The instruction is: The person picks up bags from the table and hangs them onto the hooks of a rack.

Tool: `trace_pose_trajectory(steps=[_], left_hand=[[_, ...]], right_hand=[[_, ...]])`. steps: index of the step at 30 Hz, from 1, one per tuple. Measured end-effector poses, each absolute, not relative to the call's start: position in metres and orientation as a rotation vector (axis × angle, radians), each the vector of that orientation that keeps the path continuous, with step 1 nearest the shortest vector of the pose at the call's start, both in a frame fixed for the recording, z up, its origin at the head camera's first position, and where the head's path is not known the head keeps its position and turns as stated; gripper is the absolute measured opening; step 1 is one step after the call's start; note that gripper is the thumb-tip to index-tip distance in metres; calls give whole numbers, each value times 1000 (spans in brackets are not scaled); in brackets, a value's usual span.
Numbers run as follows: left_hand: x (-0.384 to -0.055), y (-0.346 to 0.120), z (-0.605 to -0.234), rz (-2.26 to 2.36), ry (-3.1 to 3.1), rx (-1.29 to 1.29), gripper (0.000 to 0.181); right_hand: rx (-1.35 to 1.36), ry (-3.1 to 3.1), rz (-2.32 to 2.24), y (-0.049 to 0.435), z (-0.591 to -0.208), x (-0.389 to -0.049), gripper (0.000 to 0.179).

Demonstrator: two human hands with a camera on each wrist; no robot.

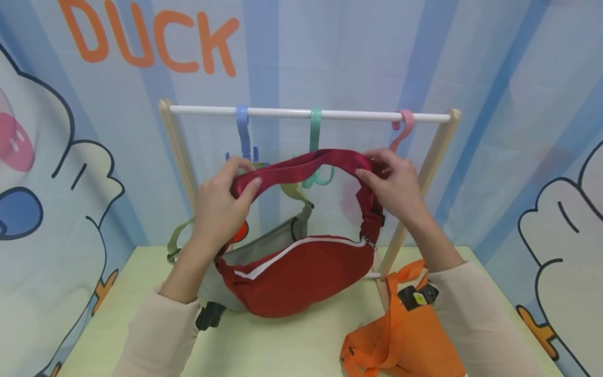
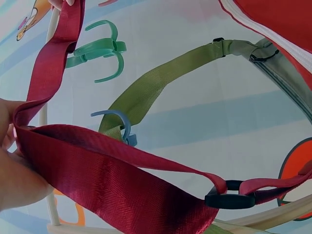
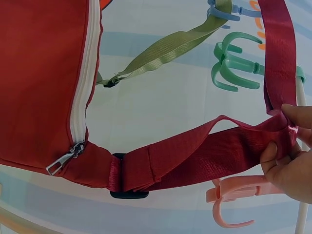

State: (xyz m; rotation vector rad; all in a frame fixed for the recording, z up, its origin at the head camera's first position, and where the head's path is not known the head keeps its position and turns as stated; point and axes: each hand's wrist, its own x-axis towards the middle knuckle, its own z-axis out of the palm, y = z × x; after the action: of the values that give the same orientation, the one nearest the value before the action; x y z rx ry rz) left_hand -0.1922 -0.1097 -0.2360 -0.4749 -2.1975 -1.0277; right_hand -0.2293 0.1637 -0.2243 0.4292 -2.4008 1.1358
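A red waist bag (image 1: 306,277) with a white zipper hangs from its dark red strap (image 1: 301,170), in front of the rack. My left hand (image 1: 223,201) pinches the strap on the left between thumb and fingers. On the right, my right hand (image 1: 395,183) pinches the same strap. The strap arches between both hands, close before the green hook (image 1: 314,131). In the left wrist view a black slider buckle (image 2: 229,200) sits on the strap; the right wrist view shows the zipper pull (image 3: 66,158) near the bag's end.
A grey waist bag (image 1: 278,241) hangs by its olive strap (image 3: 170,51) from the blue hook (image 1: 242,131). The pink hook (image 1: 402,128) is at the right of the white rod (image 1: 282,112). An orange bag (image 1: 424,335) lies on the table (image 1: 282,345) at front right.
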Motion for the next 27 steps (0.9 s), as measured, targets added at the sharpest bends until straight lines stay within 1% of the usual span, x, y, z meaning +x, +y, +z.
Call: trace_pose_trajectory(steps=[6,27], left_hand=[[-195,-106,-233,-1024,-2182,-461,16],[-204,-99,-225,-1061,-2159,-434,15]], right_hand=[[389,-2406,1135,162,-224,-230,33],[379,-2371,1095,161,-222,-231,31]])
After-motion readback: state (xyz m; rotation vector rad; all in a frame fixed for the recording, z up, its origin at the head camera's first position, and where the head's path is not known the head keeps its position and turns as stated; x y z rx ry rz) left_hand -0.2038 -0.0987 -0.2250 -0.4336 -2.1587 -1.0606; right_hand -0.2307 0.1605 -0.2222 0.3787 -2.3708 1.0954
